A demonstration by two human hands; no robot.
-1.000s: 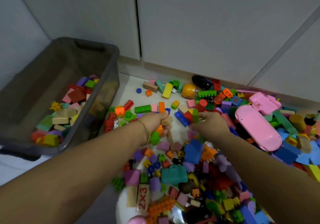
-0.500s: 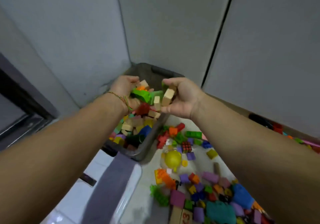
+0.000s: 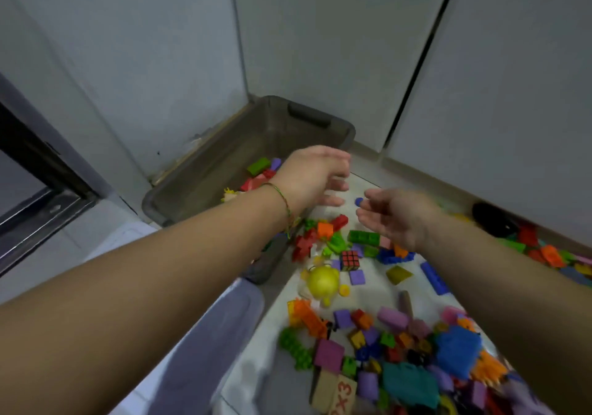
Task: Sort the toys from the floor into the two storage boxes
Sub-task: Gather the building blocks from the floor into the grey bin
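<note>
A grey translucent storage box (image 3: 205, 171) stands in the corner by the wall, with coloured blocks (image 3: 259, 171) inside. My left hand (image 3: 310, 174) hovers at the box's right rim, fingers loose and empty. My right hand (image 3: 397, 216) is beside it over the floor, fingers spread, holding nothing. Below both hands lie scattered toys: a green brick (image 3: 363, 237), a small puzzle cube (image 3: 349, 259), a yellow round toy (image 3: 323, 282) and a dense pile of blocks (image 3: 400, 350).
A pale lid or second container (image 3: 205, 344) lies at the lower left beside the pile. White cabinet doors (image 3: 320, 46) rise behind the box. A dark door track (image 3: 35, 209) runs on the left. A black toy (image 3: 493, 222) sits by the right wall.
Both hands carried handfuls of blocks from the floor pile over the box, then let them go. They now hang empty and have shifted right, off the box.
</note>
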